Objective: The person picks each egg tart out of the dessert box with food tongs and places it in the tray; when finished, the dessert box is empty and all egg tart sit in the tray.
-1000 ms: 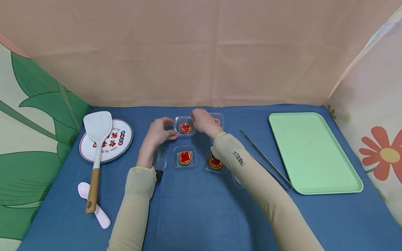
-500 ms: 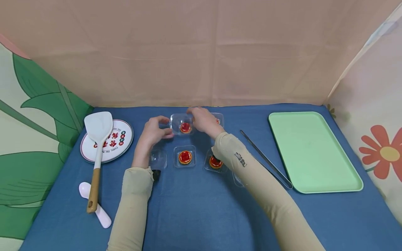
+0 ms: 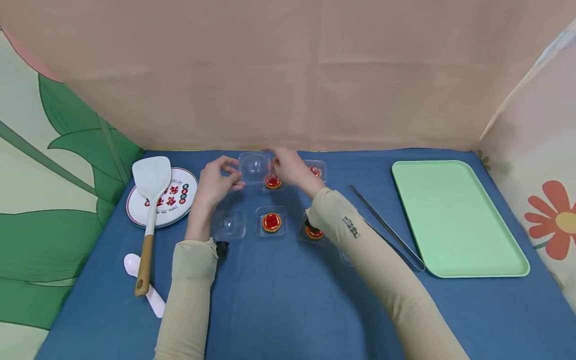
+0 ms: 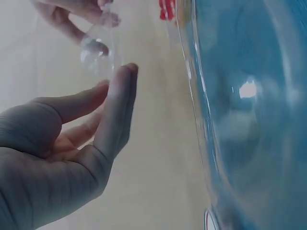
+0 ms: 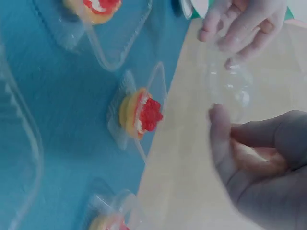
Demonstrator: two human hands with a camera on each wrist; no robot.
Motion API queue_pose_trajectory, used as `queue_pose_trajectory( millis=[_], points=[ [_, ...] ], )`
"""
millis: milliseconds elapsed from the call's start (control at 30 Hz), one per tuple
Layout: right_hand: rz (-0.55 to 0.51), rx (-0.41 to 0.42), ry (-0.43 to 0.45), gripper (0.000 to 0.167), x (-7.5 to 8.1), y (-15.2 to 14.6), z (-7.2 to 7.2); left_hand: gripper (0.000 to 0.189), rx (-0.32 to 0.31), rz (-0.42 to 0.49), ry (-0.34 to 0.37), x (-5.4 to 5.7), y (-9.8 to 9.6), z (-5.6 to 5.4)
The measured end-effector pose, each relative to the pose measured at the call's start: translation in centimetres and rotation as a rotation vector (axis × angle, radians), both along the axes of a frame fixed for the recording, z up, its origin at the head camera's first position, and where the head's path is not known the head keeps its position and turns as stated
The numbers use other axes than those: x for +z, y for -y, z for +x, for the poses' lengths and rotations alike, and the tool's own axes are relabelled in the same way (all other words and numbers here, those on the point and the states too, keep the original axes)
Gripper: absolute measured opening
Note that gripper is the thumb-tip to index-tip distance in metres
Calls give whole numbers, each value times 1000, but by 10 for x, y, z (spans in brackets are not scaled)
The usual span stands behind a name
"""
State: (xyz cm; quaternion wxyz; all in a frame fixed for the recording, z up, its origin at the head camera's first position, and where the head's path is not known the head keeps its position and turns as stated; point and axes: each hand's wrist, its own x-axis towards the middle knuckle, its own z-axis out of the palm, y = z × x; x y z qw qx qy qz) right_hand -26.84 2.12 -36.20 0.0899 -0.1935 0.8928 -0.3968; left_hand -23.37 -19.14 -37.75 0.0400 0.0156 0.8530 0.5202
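In the head view, a clear plastic lid (image 3: 253, 167) is raised between the two hands, at the back of the table. My left hand (image 3: 215, 182) pinches its left edge between thumb and fingertips. My right hand (image 3: 293, 172) pinches the opposite edge, fingers bent. Below and right of the lid sits a small tart (image 3: 272, 182) with a red topping, in a clear container partly hidden by the right hand. In the right wrist view, the lid (image 5: 235, 91) shows between both hands' fingertips, beyond several boxed tarts.
Nearer stand a boxed tart (image 3: 271, 221), a loose clear lid (image 3: 229, 225) and another boxed tart (image 3: 315, 231) under the right sleeve. Metal tongs (image 3: 384, 223) and a green tray (image 3: 459, 217) lie right. Left are stacked plates (image 3: 182, 212), a white spatula (image 3: 150, 187) and a spoon (image 3: 156, 302).
The lid has come off the back container and shifted left and up from its tart. My left hand has moved left with it; the right hand has shifted slightly left.
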Motion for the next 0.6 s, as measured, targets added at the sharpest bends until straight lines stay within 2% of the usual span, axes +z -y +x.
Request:
queue_pose_trajectory(
  millis=[133,233,400,467,600],
  points=[
    [-183,-26,24,38,-2,3,0,28,53,15,-93,2,3,1],
    [-282,-55,27,27,-4,7,0,22,84,20,-148,2,7,1],
    [-428,-89,33,22,-8,13,-3,15,113,3,-190,0,13,3],
    [-465,-102,35,22,-10,15,-4,16,117,-3,-189,0,16,4],
    [-459,-123,20,20,-14,19,-6,21,122,10,-181,-2,20,5]
  ],
)
